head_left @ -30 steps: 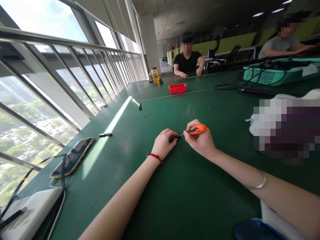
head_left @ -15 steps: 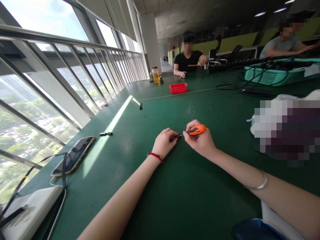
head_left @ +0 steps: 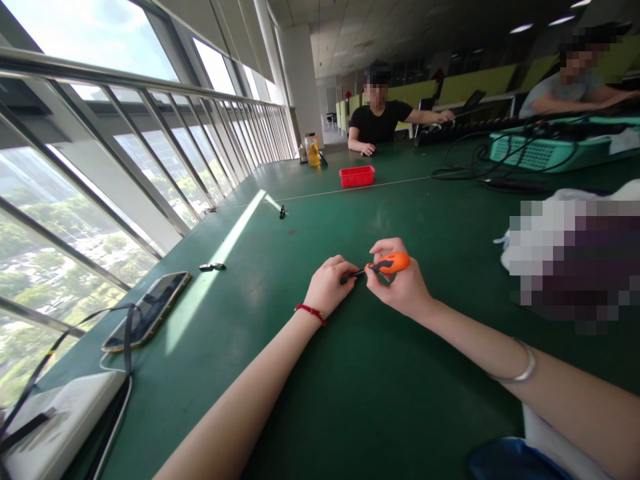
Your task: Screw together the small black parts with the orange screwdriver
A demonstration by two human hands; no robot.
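My left hand (head_left: 330,285) rests on the green table (head_left: 280,387), its thumb and fingers pinched on a small black part (head_left: 346,277) that they mostly cover. A screwdriver (head_left: 393,263) with an orange and dark grey handle is in my right hand (head_left: 400,287). Its shaft points left and its tip meets the black part at the left fingertips. Thumb and fingers of the right hand close on the handle near the shaft. Just what the black part is cannot be made out.
Two small black pieces (head_left: 213,267) lie to the left and farther ahead. A phone (head_left: 149,313) and a white power strip (head_left: 65,420) line the left edge. Beyond are a red bin (head_left: 357,176), a jar (head_left: 312,151), a teal basket (head_left: 530,155) with cables, and two people.
The screwdriver handle has turned in my right fingers and shifted slightly left. My left hand stays put. The person across has reached an arm out toward the right.
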